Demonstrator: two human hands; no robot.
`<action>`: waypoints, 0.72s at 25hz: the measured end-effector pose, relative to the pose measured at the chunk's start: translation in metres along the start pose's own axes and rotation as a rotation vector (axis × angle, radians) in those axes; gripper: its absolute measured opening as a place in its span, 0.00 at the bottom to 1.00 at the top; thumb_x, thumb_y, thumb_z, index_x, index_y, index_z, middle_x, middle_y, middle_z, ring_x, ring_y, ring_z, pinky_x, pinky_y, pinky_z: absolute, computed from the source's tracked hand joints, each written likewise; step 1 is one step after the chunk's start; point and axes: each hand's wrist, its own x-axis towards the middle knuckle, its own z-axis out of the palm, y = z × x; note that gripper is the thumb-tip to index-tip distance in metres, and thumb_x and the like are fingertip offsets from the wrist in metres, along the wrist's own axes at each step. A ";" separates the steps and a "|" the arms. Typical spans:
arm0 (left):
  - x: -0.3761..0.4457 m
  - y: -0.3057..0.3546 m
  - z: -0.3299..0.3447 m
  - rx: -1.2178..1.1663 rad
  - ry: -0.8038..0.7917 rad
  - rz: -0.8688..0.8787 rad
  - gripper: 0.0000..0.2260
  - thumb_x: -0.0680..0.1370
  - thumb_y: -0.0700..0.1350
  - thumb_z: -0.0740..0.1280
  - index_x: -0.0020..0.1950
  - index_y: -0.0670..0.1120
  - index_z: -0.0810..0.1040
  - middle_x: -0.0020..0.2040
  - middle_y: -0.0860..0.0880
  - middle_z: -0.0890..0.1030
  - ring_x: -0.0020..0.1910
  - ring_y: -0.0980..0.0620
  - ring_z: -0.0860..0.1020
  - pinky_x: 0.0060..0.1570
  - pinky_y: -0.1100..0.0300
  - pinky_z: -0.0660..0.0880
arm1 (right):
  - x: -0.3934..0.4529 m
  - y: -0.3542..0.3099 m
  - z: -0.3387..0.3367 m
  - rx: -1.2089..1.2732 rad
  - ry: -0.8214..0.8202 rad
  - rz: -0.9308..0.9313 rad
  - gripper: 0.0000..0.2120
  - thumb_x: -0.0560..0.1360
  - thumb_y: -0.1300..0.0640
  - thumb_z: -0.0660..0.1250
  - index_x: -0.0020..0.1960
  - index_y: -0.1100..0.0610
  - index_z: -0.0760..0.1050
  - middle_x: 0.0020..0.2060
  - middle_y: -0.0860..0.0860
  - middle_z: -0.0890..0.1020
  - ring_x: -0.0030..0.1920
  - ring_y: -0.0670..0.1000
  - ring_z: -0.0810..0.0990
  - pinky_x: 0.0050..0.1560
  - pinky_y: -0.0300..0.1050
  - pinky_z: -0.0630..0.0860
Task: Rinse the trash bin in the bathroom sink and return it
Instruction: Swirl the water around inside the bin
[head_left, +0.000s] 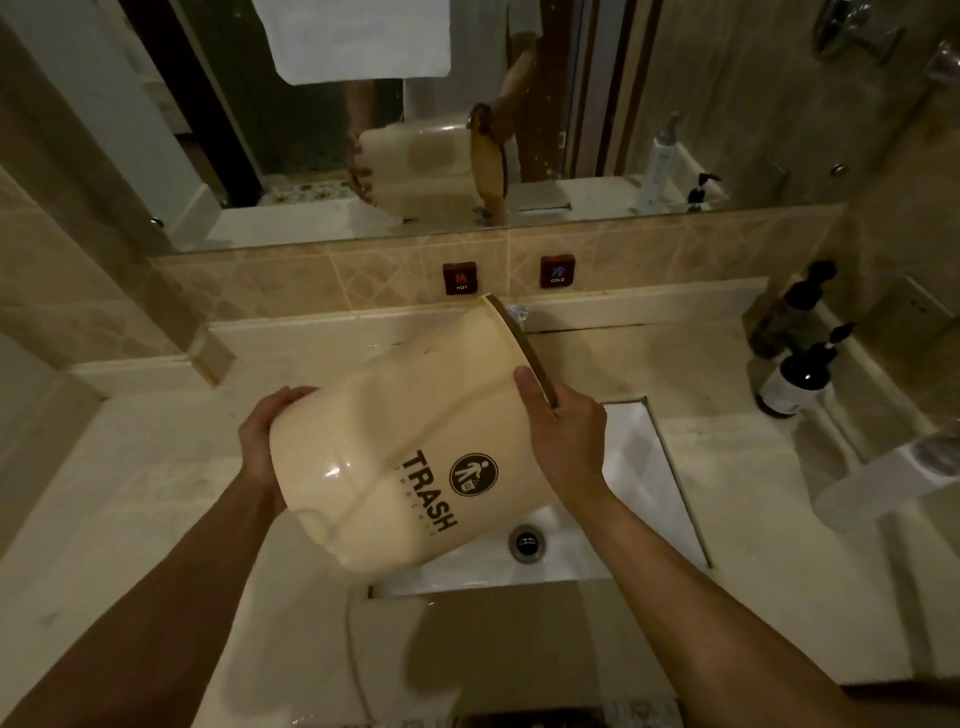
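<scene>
A cream plastic trash bin (395, 441) printed with "TRASH" and a round logo is tilted on its side above the white sink (639, 467). Its open mouth points up and to the right, toward the faucet (517, 313), which its rim mostly hides. My left hand (265, 441) cups the bin's base on the left. My right hand (563, 441) grips the rim on the right, thumb over the outer wall. A thin stream of water runs off the bin's lower edge toward the counter front. The drain (526, 542) shows below the bin.
Hot (460, 278) and cold (557, 271) buttons sit on the tiled backsplash. Two dark pump bottles (795, 374) stand at the counter's right, with a pale holder (883, 478) jutting from the right wall. A mirror (415, 130) spans the wall behind the sink.
</scene>
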 end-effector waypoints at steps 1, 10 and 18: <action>0.000 0.003 0.002 0.004 -0.005 0.005 0.13 0.79 0.51 0.60 0.45 0.45 0.82 0.42 0.48 0.84 0.41 0.49 0.83 0.48 0.54 0.76 | -0.002 0.003 0.000 0.023 0.012 0.004 0.24 0.77 0.40 0.64 0.25 0.46 0.64 0.20 0.42 0.72 0.23 0.41 0.70 0.28 0.30 0.66; -0.005 0.005 -0.002 0.087 0.028 -0.048 0.11 0.77 0.50 0.61 0.45 0.45 0.80 0.43 0.47 0.80 0.42 0.47 0.79 0.47 0.51 0.73 | -0.024 0.018 0.008 0.067 -0.010 0.154 0.27 0.73 0.34 0.62 0.25 0.51 0.62 0.19 0.41 0.71 0.23 0.41 0.68 0.28 0.32 0.66; -0.004 0.014 -0.019 0.118 0.081 -0.072 0.11 0.77 0.49 0.61 0.44 0.45 0.79 0.41 0.49 0.80 0.41 0.48 0.78 0.46 0.53 0.73 | -0.037 0.025 0.029 0.105 -0.058 0.249 0.32 0.74 0.36 0.62 0.30 0.65 0.66 0.24 0.51 0.69 0.27 0.47 0.67 0.33 0.44 0.67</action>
